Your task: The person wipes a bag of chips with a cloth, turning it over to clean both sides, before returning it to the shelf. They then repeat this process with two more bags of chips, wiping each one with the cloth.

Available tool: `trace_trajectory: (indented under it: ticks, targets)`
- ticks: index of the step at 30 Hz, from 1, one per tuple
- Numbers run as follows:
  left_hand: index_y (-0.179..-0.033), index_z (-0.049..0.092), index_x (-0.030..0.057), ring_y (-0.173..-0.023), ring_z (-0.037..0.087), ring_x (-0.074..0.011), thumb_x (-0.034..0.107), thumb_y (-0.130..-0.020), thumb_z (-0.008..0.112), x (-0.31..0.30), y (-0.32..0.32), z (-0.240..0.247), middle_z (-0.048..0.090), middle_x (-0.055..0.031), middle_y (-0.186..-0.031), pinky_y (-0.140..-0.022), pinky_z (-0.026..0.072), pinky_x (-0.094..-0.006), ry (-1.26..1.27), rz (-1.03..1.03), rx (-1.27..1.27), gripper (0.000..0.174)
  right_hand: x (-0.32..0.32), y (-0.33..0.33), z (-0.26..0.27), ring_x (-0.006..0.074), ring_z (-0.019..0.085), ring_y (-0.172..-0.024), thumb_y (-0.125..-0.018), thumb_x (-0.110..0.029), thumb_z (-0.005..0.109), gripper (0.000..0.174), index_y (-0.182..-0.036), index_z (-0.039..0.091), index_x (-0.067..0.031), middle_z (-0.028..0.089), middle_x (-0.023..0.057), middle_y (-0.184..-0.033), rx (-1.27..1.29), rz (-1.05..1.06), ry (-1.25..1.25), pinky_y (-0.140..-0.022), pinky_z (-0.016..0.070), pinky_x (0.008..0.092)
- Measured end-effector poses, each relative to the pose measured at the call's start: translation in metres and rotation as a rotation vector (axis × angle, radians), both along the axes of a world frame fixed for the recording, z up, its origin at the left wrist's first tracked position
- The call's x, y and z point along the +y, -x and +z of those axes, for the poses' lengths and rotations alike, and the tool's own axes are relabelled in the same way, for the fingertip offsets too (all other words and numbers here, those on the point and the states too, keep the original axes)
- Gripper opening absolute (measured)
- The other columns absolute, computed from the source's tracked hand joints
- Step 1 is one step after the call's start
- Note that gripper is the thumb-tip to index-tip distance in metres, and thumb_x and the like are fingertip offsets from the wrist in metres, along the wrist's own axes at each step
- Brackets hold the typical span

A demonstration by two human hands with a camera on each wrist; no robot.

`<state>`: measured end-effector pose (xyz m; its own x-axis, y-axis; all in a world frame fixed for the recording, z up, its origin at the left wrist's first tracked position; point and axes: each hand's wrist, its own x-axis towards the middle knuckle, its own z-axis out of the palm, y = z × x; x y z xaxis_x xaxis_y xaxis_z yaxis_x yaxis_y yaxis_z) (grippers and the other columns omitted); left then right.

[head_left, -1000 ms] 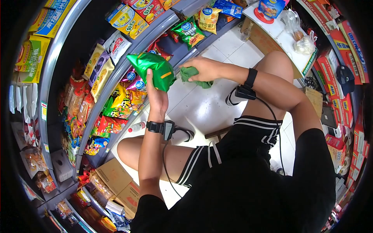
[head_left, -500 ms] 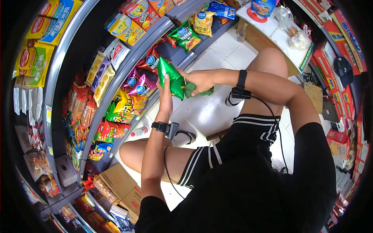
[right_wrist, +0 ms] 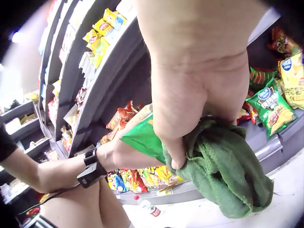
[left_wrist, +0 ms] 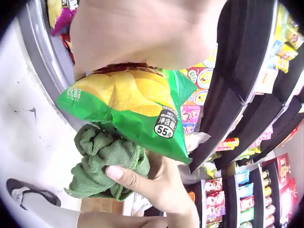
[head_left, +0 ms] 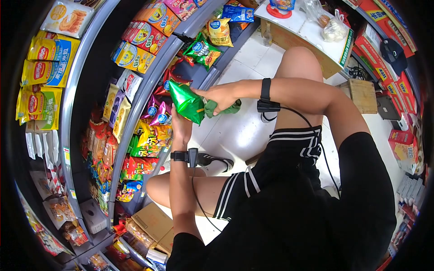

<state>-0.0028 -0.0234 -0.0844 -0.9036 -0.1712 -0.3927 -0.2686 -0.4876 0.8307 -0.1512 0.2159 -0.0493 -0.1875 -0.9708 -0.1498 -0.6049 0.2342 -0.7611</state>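
A shiny green bag of potato chips (head_left: pixel 187 104) is held up in front of the shelves by my left hand (head_left: pixel 181 126). The bag's printed side (left_wrist: pixel 137 95), yellow with chips and marked 55, shows in the left wrist view. My right hand (head_left: pixel 222 95) grips a crumpled dark green cloth (right_wrist: pixel 223 166), its thumb lying over the folds. In the head view, the right fingertips are right at the bag's edge, with the cloth hanging just beside it. Most of the left fingers are hidden behind the bag.
Curved grey shelves hold many snack bags, including another green chip bag (head_left: pixel 202 51) and a yellow one (head_left: pixel 219 32). A white table (head_left: pixel 300 27) with plastic bags stands at the upper right. A cardboard box (head_left: pixel 153 220) sits at the lower left. A bottle (right_wrist: pixel 148 206) lies on the floor.
The right hand with the cloth has come left, up to the chip bag. The bag has turned in the left hand. The head view has shifted, with more of the left shelves showing.
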Motion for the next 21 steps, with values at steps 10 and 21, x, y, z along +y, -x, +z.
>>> trace_trajectory:
  ticks: [10, 21]
  targets:
    - [-0.17, 0.049, 0.0097, -0.146, 0.064, -0.0267, 0.062, -0.119, 0.051, -0.007, -0.008, 0.013, 0.064, -0.0105, -0.164, -0.123, 0.0511, -0.0491, 0.008, -0.219, -0.119, 0.073, 0.008, 0.012, -0.012, 0.046, 0.065, -0.147, -0.081, -0.022, 0.101, 0.137, -0.183, 0.012, -0.0002, 0.069, 0.0277, -0.157, 0.02, 0.126, 0.023, -0.121, 0.0525, 0.05]
    - [-0.17, 0.046, 0.0095, -0.146, 0.066, -0.0275, 0.054, -0.117, 0.066, -0.013, -0.013, -0.006, 0.064, -0.0121, -0.163, -0.126, 0.0491, -0.0464, -0.038, -0.227, -0.048, 0.072, 0.014, 0.012, -0.021, 0.0466, 0.065, -0.146, -0.084, -0.018, 0.097, 0.111, -0.179, 0.04, -0.0097, 0.069, 0.0283, -0.156, 0.156, 0.085, -0.01, -0.121, 0.0527, 0.0519]
